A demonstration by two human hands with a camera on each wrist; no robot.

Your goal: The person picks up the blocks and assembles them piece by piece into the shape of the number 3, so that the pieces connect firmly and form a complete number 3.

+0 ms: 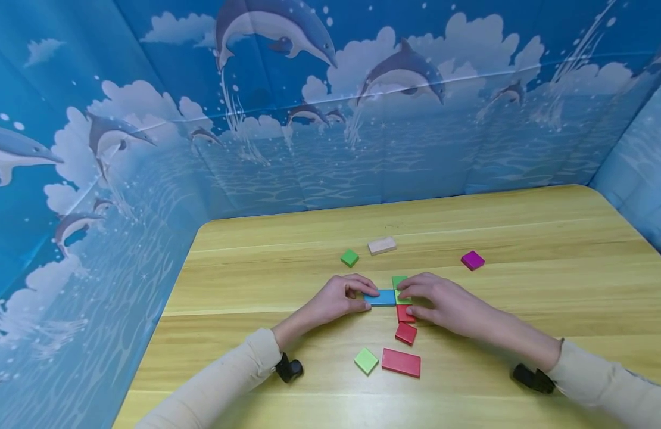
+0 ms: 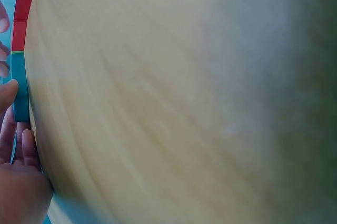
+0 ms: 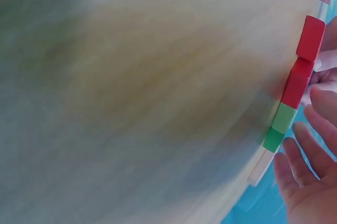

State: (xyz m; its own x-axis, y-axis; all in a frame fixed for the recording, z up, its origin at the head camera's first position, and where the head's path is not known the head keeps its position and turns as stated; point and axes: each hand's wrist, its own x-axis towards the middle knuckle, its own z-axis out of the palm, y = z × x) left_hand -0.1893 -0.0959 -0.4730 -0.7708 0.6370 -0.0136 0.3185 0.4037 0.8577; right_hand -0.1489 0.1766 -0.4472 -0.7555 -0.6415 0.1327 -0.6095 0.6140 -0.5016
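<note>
The person's left forearm wore a long, pale cream cloth sleeve (image 1: 218,381), softly creased, its cuff ending at the wrist. A matching pale cream cloth sleeve (image 1: 604,375) covered the right forearm, with a sliver of black showing at the cuff's edge. Below the left cuff sat a small black device (image 1: 289,368) with a rounded end; a longer black device (image 1: 533,379), also round-edged, sat by the right cuff. The left hand (image 1: 338,298) and right hand (image 1: 451,305) were bare.

Sleeved forearms (image 1: 223,376) angled inward, left grip (image 1: 338,297) pinching, right grip (image 1: 444,302) with fingers (image 3: 314,153) loosely extended
</note>
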